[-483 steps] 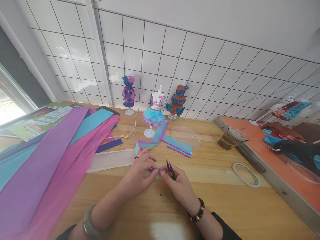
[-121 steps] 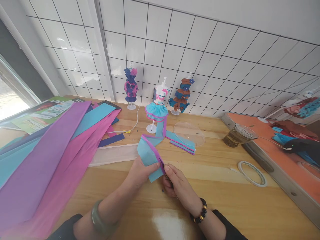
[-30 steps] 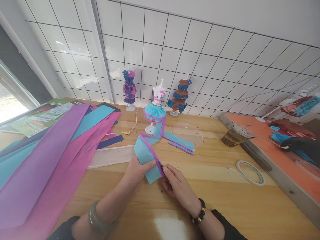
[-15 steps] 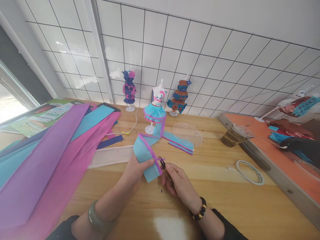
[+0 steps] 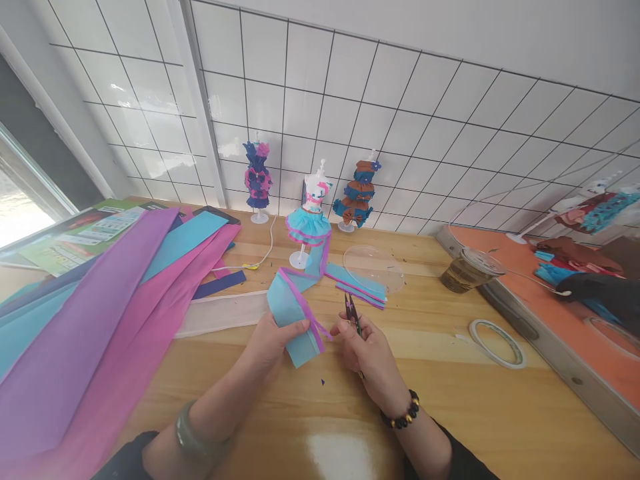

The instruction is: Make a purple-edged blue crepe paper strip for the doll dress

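Note:
My left hand (image 5: 273,340) is closed on a light blue crepe-paper strip (image 5: 284,298) edged in purple, thumb on top. The strip trails back toward a small dress form (image 5: 310,220) in a blue ruffled skirt with purple trim. A narrow purple end (image 5: 320,328) sticks out from the strip's edge toward my right hand (image 5: 367,357). In that hand are small dark scissors (image 5: 353,313), blades pointing up and away and slightly apart. Its thumb and forefinger are close to the purple end; whether they pinch it I cannot tell.
Purple, blue and pink paper sheets (image 5: 100,320) cover the left side. Two more dressed forms (image 5: 258,177) stand by the tiled wall. Folded blue strips (image 5: 360,287), a clear disc (image 5: 375,267), a lidded cup (image 5: 470,270) and a tape roll (image 5: 497,343) lie to the right.
My right hand has moved slightly right, and the scissors have swung upright, away from the strip's edge. My left hand stays in place with the strip.

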Available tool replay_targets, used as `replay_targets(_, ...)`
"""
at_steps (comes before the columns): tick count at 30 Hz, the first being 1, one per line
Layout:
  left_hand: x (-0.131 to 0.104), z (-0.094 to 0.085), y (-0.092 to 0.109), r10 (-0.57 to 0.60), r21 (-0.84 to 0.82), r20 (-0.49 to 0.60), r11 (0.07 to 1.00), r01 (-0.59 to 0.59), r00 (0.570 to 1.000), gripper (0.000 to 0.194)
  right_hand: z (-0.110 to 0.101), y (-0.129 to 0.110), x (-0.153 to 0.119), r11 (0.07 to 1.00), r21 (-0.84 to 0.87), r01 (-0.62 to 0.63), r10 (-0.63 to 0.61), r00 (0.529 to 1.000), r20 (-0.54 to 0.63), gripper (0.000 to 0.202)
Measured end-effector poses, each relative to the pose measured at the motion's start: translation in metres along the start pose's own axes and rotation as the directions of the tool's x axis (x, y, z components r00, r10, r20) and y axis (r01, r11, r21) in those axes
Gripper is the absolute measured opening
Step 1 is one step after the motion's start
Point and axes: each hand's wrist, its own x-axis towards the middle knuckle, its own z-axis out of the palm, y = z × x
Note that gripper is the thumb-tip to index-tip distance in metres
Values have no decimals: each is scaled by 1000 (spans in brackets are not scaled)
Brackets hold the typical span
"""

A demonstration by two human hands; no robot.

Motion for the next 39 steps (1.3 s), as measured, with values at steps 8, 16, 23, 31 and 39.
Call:
replay_targets(8, 2, -4, -5, -67, 115, 158, 992, 49, 985, 43, 4, 0, -2, 986, -162, 49, -27, 991, 133, 49)
replay_targets(16, 1, -4, -7, -88, 89, 163, 993, 75, 983, 40, 2, -1, -3, 985, -169, 40, -28, 997, 70, 50)
replay_targets(23, -1, -3, -1, -110, -7, 157, 994, 113, 981, 33, 1, 2, 1, 998, -55, 26, -22, 997, 77, 49)
replay_targets(31, 3, -6, 5, -48, -89, -48, 995, 44, 998, 37, 2, 0, -2, 986, -151, 75, -60, 994, 96, 36)
replay_targets(39, 1, -2, 1, -45, 3, 6, 999, 45, 999, 31, 8, 1, -5, 958, -265, 106, -89, 993, 76, 35)
